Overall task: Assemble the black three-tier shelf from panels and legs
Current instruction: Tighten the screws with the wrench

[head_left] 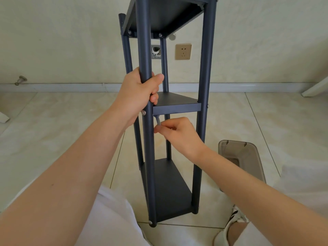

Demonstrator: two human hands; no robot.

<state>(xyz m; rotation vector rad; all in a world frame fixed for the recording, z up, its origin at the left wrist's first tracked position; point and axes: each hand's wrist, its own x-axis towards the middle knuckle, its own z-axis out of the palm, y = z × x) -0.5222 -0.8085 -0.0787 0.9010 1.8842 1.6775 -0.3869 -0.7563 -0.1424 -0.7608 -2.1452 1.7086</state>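
The black three-tier shelf of flat panels and round tubular legs is being held upright on the pale tiled floor, directly in front of the person. All three panels are seated between the four legs. The front left leg is being gripped by the left hand, with fingers and thumb wrapped fully round the tube just above the middle panel. A slim silver tool, probably a hex key, is being pinched between the fingertips of the right hand. Its tip is being directed up to the underside of the middle panel, at the corner beside the gripped leg. A round silver screw head is being shown on the outer face of that leg at panel height.

The step in hand is judged to be the tightening of a middle-tier fastener. The tool is to be seated fully and squarely before torque is applied; whether it is engaged now cannot be told. The leg is to be braced against the turning force, so that the frame is not twisted or tipped. Torque is best applied in small turns, and overtightening is to be avoided, since the thread could be stripped.
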